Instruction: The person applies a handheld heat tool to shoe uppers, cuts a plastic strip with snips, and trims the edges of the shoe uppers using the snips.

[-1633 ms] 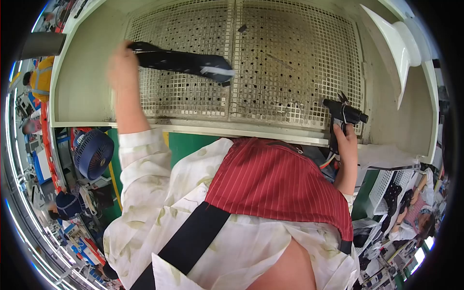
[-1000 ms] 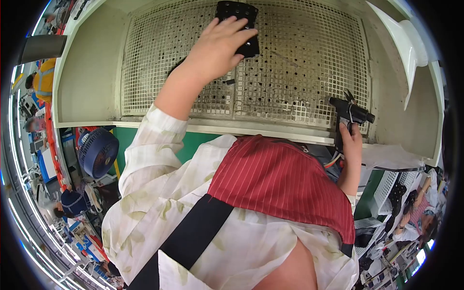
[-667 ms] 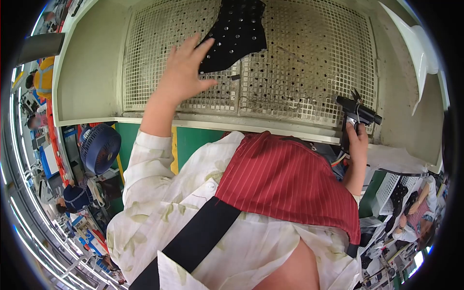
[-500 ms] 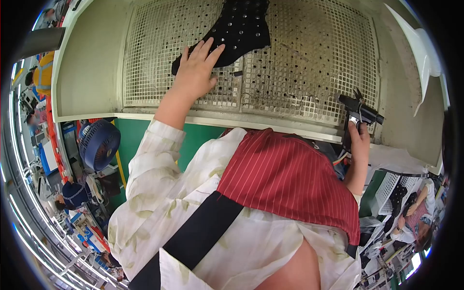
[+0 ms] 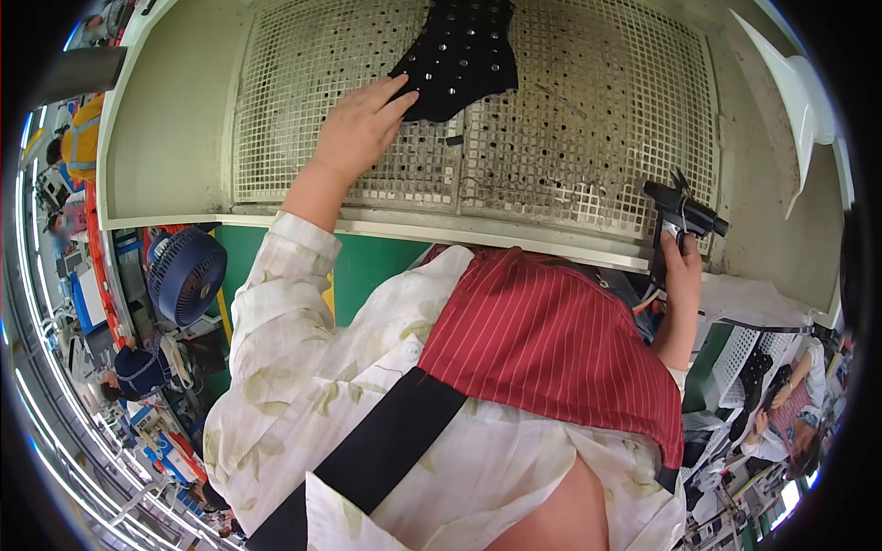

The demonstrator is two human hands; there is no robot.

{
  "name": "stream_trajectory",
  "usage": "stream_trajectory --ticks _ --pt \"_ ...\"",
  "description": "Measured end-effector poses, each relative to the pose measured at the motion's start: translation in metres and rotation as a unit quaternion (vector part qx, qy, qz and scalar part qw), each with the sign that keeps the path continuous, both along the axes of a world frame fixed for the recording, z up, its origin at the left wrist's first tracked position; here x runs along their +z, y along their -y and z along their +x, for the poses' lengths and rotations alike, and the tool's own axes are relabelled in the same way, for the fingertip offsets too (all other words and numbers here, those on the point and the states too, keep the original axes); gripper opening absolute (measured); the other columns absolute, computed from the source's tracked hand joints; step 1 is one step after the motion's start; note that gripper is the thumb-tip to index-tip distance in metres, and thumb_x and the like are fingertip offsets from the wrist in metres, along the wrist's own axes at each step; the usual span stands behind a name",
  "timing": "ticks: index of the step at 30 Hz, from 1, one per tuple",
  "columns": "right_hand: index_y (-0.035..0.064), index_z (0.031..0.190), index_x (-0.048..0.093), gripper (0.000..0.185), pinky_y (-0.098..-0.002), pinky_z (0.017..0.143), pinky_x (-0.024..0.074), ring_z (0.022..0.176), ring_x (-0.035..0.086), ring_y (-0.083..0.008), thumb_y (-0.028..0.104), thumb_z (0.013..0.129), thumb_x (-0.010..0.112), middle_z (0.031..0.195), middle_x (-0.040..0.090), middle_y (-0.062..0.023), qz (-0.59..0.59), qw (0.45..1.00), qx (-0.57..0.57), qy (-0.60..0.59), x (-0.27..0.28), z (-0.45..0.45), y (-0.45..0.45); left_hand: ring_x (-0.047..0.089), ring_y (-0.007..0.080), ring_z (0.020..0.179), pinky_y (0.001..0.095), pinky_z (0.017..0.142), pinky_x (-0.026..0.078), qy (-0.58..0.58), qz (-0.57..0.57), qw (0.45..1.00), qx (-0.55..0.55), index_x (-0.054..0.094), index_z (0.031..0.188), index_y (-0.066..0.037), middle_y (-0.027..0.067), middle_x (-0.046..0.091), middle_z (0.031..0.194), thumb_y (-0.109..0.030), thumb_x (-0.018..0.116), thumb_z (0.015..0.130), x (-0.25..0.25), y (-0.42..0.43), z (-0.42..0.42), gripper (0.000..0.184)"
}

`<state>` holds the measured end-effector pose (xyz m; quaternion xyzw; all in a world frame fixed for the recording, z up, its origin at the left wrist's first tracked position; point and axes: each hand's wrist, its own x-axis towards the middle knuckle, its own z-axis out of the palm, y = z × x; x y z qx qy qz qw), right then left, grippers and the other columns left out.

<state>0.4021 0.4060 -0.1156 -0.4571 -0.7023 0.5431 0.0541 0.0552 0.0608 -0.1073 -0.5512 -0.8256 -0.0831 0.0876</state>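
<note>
A black piece of material with shiny studs (image 5: 459,55) lies on the perforated grid (image 5: 588,119), its upper end cut off by the frame. My left hand (image 5: 363,129) is at its lower left edge, fingers close together and bent over the material, covering the part beneath; the thumb is mostly hidden. At the right, my right hand (image 5: 680,266) is wrapped round the handle of a black gun-shaped tool (image 5: 684,211) with a small metal hook on top. The tool is held over the grid's lower right corner.
A small dark scrap (image 5: 454,140) and a thin strip (image 5: 562,101) lie on the grid. The booth's front rim (image 5: 413,230) runs before me. A white curved guard (image 5: 799,101) stands right, a dark pipe (image 5: 83,72) left. A blue fan (image 5: 187,275) and co-workers are beyond.
The black piece, earlier swung in my left hand, now lies spread on the grid. My left hand opened beside it, then came onto its left edge. The tool stays in my right hand.
</note>
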Motion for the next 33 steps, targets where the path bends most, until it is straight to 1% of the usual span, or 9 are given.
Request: stream_trajectory --ticks 4,6,13,16,20,23,27,30,33 --pt "-0.0007 0.103 0.056 0.026 -0.0241 0.074 0.042 0.081 0.05 -0.0108 0.021 0.089 0.06 0.093 0.059 -0.0049 -0.005 1.0 0.001 -0.008 0.007 -0.003 0.004 0.061 0.0289 0.1 0.0343 0.085 0.049 0.116 0.087 0.986 0.086 0.061 0.114 -0.011 0.0076 0.063 0.114 -0.014 0.056 0.087 0.018 -0.013 0.006 0.028" --pt "-0.0007 0.103 0.056 0.027 -0.0244 0.075 0.0421 0.082 0.05 -0.011 0.021 0.088 0.06 0.093 0.06 -0.0051 -0.008 1.0 0.0 -0.006 0.007 -0.002 0.004 0.063 0.0259 0.092 0.0307 0.08 0.049 0.273 0.155 0.925 0.213 0.063 0.111 -0.007 0.0093 0.067 0.104 -0.017 0.05 0.092 0.045 -0.024 0.012 0.024" --pt "0.0 0.105 0.056 0.027 -0.0249 0.078 0.0414 0.085 0.051 -0.0113 0.021 0.088 0.061 0.095 0.06 -0.0054 -0.011 1.0 -0.005 -0.012 0.005 -0.004 0.005 0.059 0.0108 0.085 0.0237 0.077 0.046 0.5 0.282 0.795 0.196 0.063 0.109 -0.001 0.0038 0.065 0.093 -0.016 0.051 0.091 0.091 -0.057 0.022 0.026" --pt "0.001 0.101 0.056 0.025 -0.0242 0.066 0.0427 0.074 0.051 -0.0097 0.021 0.088 0.061 0.084 0.059 -0.0029 0.01 1.0 0.001 -0.026 0.004 -0.002 0.006 0.058 0.0108 0.085 0.0236 0.077 0.046 0.525 0.249 0.795 0.175 0.063 0.109 0.0 0.004 0.066 0.094 -0.017 0.051 0.091 0.091 -0.075 0.03 0.026" --pt "0.0057 0.101 0.055 0.02 -0.0221 0.056 0.0384 0.065 0.047 -0.0062 0.02 0.089 0.06 0.078 0.056 0.0016 -0.034 0.999 0.003 0.041 0.02 -0.008 0.013 0.058 0.0098 0.082 0.0229 0.073 0.045 0.371 0.179 0.904 0.118 0.062 0.111 -0.002 0.0036 0.066 0.092 -0.018 0.051 0.091 0.089 -0.101 0.032 0.028" --pt "0.0073 0.104 0.054 0.02 -0.0206 0.042 0.0312 0.048 0.042 -0.0037 0.021 0.09 0.06 0.062 0.051 0.0038 0.013 0.998 0.057 -0.006 0.025 -0.018 0.017 0.062 0.0192 0.084 0.0271 0.074 0.047 0.339 0.164 0.919 0.115 0.062 0.11 -0.003 0.0117 0.066 0.092 -0.022 0.05 0.089 0.1 -0.123 0.031 0.03" --pt "0.0024 0.11 0.055 0.027 -0.0221 0.049 0.0371 0.056 0.047 -0.0052 0.017 0.088 0.061 0.069 0.055 0.0015 0.018 0.995 0.088 -0.03 0.063 -0.037 0.034 0.063 0.029 0.088 0.0334 0.078 0.048 0.311 0.099 0.934 0.145 0.062 0.109 -0.003 0.0167 0.066 0.096 -0.021 0.049 0.089 0.125 -0.142 0.031 0.031" --pt "0.0004 0.107 0.055 0.028 -0.0319 0.055 0.044 0.059 0.055 -0.0208 0.015 0.085 0.063 0.073 0.06 -0.0098 0.264 0.939 0.181 -0.122 0.072 -0.054 0.04 0.062 0.0323 0.09 0.0368 0.081 0.048 0.223 0.128 0.963 0.08 0.062 0.109 -0.003 0.0165 0.066 0.098 -0.021 0.048 0.088 0.119 -0.146 0.016 0.031" --pt "0.0004 0.108 0.054 0.031 -0.0376 0.061 0.0464 0.067 0.059 -0.0328 0.016 0.083 0.064 0.077 0.06 -0.0172 0.278 0.93 0.226 -0.081 0.114 -0.075 0.06 0.062 0.0344 0.092 0.0382 0.082 0.048 0.234 0.109 0.962 0.092 0.062 0.109 -0.004 0.0172 0.066 0.1 -0.021 0.048 0.088 0.124 -0.149 0.013 0.031"
